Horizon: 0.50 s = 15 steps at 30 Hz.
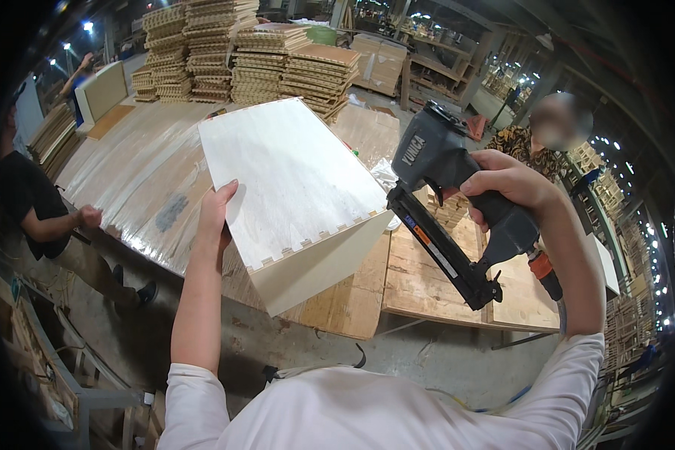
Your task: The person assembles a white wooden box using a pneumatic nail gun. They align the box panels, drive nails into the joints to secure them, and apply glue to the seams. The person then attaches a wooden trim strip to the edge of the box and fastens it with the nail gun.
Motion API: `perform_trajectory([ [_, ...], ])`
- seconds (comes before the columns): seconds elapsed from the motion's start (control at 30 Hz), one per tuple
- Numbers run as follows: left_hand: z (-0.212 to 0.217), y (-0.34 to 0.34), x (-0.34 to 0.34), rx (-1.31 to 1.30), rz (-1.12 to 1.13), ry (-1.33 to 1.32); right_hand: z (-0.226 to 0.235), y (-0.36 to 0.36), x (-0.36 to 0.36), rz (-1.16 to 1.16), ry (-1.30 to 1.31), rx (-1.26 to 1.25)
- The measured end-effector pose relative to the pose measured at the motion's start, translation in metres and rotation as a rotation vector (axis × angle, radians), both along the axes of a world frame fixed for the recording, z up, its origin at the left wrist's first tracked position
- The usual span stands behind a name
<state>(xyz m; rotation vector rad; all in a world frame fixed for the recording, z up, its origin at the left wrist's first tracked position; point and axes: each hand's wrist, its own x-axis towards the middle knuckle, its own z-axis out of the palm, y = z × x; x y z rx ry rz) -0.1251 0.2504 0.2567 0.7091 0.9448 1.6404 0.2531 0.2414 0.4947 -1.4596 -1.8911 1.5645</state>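
Observation:
My left hand (216, 216) holds the left edge of a pale wooden box (292, 176), tilted up above the workbench, with finger joints along its lower corner. My right hand (508, 186) grips the handle of a dark grey pneumatic nail gun (446, 206). The gun's nose touches the right corner of the box near the finger-jointed edge. An orange hose fitting (544, 268) hangs from the base of the gun's handle.
A long plastic-covered workbench (139, 176) runs left and back, with plywood boards (420, 277) at its near right end. Stacks of slotted wooden parts (277, 64) stand at the back. One person (41, 214) stands at left, another (536, 142) behind right.

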Motion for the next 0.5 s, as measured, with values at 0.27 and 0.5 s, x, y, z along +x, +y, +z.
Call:
perform_trajectory([
  [0.27,0.002,-0.004,0.002,0.023,-0.022,0.008,-0.007,0.007,-0.007,0.017,-0.026,0.000],
  [0.5,-0.003,-0.003,-0.005,0.008,-0.040,0.015,-0.007,0.006,-0.012,0.006,-0.079,0.013],
])
